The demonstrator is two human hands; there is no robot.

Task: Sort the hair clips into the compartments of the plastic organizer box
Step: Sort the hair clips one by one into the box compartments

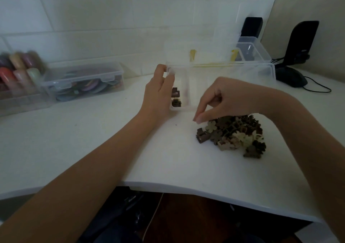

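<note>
Left hand [158,91] curled round the left edge of the clear organizer box [180,89] at frame centre, two dark brown clips [176,98] inside. Right hand [220,100] pinched (contents unclear) above the hair clip pile [233,136], lower right, on the white tabletop [93,140].

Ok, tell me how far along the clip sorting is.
Barely started. Two dark brown clips lie in the organizer box, which the left hand steadies. The right hand reaches with pinched fingertips into the pile of clips, which is nearly all still unsorted.
</note>
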